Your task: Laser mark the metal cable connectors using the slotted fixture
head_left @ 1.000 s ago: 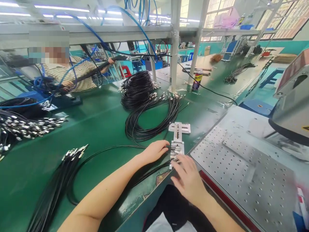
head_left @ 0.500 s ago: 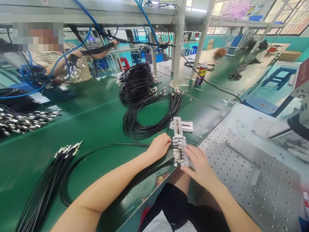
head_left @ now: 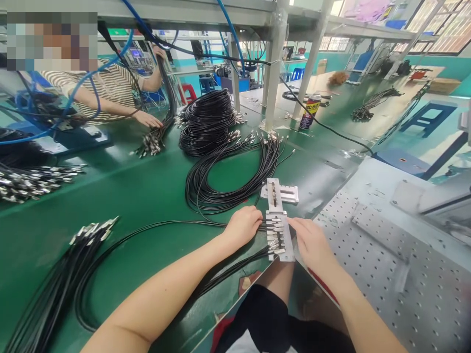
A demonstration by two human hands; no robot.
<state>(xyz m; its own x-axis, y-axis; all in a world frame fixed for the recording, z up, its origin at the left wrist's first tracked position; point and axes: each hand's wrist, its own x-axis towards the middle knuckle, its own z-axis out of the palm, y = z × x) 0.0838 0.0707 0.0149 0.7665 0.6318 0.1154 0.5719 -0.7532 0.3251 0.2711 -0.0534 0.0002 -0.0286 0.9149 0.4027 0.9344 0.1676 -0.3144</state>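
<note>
We look out over a workshop with a green desk (head_left: 154, 196) stretching across the frame. Right of centre, a slotted metal fixture (head_left: 288, 247) lies at the desk's near edge, with silver connectors (head_left: 274, 224) set across it. Our left hand (head_left: 245, 224) is at its left side, fingers curled over thin black cables (head_left: 172, 223); we cannot tell whether they grip them. Our right hand (head_left: 312, 242) has its fingers extended, fairly straight, tips at the fixture's right edge.

Just above the fixture we see a metal crossbar (head_left: 289, 194), and to its upper left a looped cable bundle (head_left: 217, 202) before a stacked coil (head_left: 209, 117). A perforated plate (head_left: 368, 264) fills the lower right; another cable bundle (head_left: 51, 289) lies lower left. A spray can (head_left: 310, 113) stands upper right of centre. Upper left, a co-worker in a striped top (head_left: 110, 88) holds a dark bundle (head_left: 168, 93).
</note>
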